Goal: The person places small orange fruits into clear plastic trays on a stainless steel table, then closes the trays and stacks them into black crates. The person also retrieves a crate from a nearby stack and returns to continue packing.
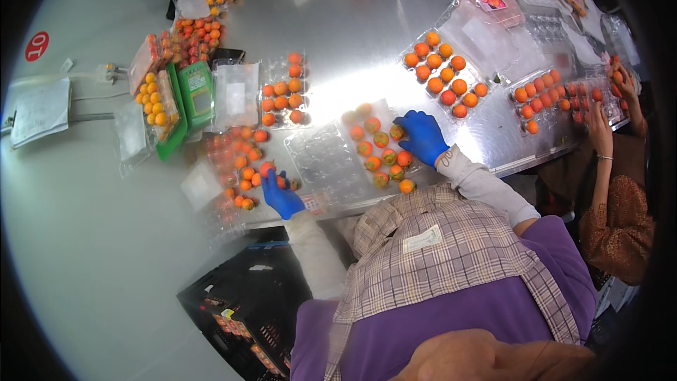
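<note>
Both my hands wear blue gloves. My left hand (283, 194) has a red-orange fruit (268, 169) at its fingertips, over a loose group of small orange fruits; another fruit lies partly behind the fingers. My right hand (423, 136) has its thumb and fingertips around a fruit with a green calyx (396, 132). That fruit is at the right side of a white sheet (376, 111) bearing several like fruits, calyxes upward. Between my hands lies a clear moulded plastic tray (320, 154) with round hollows and no fruit in them.
Part-filled trays stand ahead (282, 95) and at right (441, 71) on the metal table (359, 26). A green scale (195, 92) and stacked fruit packs (198, 37) stand left. A co-worker's hands (600, 127) handle fruit far right; another hand shows at the top. Black crates (248, 296) stand below left.
</note>
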The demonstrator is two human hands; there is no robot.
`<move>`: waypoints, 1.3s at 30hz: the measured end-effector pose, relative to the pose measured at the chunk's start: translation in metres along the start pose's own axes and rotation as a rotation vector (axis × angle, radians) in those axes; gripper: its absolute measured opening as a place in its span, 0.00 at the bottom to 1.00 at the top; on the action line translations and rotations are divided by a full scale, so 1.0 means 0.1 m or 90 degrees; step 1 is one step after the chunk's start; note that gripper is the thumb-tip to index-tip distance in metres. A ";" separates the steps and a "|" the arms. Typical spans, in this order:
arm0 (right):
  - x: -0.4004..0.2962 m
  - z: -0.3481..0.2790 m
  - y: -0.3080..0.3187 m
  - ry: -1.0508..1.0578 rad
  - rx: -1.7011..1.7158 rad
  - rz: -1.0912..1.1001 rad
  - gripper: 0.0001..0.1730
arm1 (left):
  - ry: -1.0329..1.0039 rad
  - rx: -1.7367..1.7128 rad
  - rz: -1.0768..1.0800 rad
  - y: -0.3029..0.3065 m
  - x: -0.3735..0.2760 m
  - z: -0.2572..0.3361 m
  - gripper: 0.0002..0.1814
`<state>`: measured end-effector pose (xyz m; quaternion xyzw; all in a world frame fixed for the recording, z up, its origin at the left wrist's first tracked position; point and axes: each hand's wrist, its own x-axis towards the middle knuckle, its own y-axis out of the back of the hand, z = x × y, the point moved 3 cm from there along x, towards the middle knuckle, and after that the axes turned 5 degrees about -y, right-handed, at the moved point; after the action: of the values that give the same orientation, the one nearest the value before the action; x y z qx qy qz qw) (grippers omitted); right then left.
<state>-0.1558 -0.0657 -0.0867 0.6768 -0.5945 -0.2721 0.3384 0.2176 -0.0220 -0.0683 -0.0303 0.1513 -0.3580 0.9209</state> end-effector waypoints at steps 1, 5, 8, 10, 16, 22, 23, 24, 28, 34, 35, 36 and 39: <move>0.06 -0.03 -0.05 0.005 -0.039 -0.003 0.08 | -0.030 -0.006 0.035 0.04 0.08 0.03 0.22; 0.11 0.00 0.01 -0.099 0.139 -0.140 0.14 | -0.139 0.062 0.083 0.00 -0.09 0.08 0.24; 0.04 0.07 0.11 -0.234 0.523 -0.226 0.25 | -0.167 0.150 -0.055 -0.43 -0.48 0.20 0.20; 0.01 -0.09 0.27 -0.265 0.640 -0.241 0.24 | -0.085 0.171 -0.223 -0.67 -0.67 0.07 0.19; -0.09 -0.47 0.42 -0.115 0.480 -0.124 0.23 | 0.105 0.232 -0.509 -1.48 -1.50 -0.17 0.21; -0.07 -0.33 0.55 -0.135 0.542 -0.029 0.20 | 0.026 0.278 -0.462 -1.46 -1.45 -0.21 0.25; -0.07 -0.35 0.57 -0.130 0.530 -0.039 0.20 | -0.008 0.266 -0.462 -1.47 -1.46 -0.15 0.25; -0.08 -0.37 0.61 -0.127 0.517 -0.048 0.20 | -0.041 0.254 -0.465 -1.48 -1.47 -0.12 0.26; -0.11 -0.64 0.60 -0.089 0.420 -0.074 0.20 | -0.147 0.273 -0.463 -1.47 -1.54 -0.24 0.27; -0.05 -0.49 0.63 -0.202 0.664 -0.283 0.25 | 0.089 0.187 -0.547 -1.40 -1.53 -0.38 0.35; -0.07 -0.45 0.61 -0.215 0.711 -0.303 0.25 | 0.165 0.146 -0.562 -1.38 -1.52 -0.33 0.35; -0.07 -0.42 0.61 -0.227 0.758 -0.321 0.25 | 0.206 0.125 -0.571 -1.40 -1.53 -0.26 0.35; -0.08 -0.42 0.66 -0.197 0.806 -0.346 0.25 | 0.230 0.113 -0.572 -1.44 -1.57 -0.09 0.35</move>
<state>-0.1653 -0.0568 -0.0091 0.8217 -0.4896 -0.0421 -0.2888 0.0111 -0.0235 -0.0129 0.0489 0.2496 -0.7308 0.6334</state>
